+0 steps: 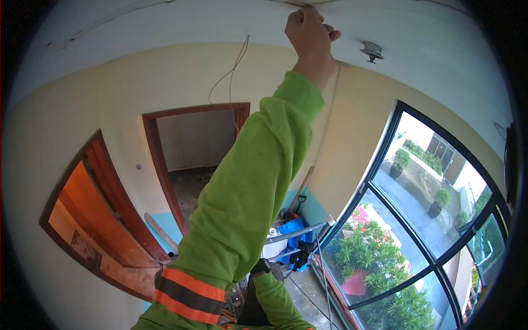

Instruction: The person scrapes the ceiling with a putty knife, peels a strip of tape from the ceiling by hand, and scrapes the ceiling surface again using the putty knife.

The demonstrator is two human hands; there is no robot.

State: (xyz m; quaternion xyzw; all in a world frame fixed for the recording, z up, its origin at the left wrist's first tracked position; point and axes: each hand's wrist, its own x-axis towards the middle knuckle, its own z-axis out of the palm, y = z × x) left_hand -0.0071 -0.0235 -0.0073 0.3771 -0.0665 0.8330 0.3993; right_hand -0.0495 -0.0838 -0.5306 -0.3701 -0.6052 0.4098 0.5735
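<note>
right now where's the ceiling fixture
In the head view, the ceiling fixture is at upper right, just right of the raised left hand and above the window.

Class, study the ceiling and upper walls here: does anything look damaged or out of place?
Yes. Loose wires dangle by the rear doorframe, with no fitting visible on them. Brownish, crack-like marks break the pale ceiling by the raised left hand, suggesting damage.
</note>
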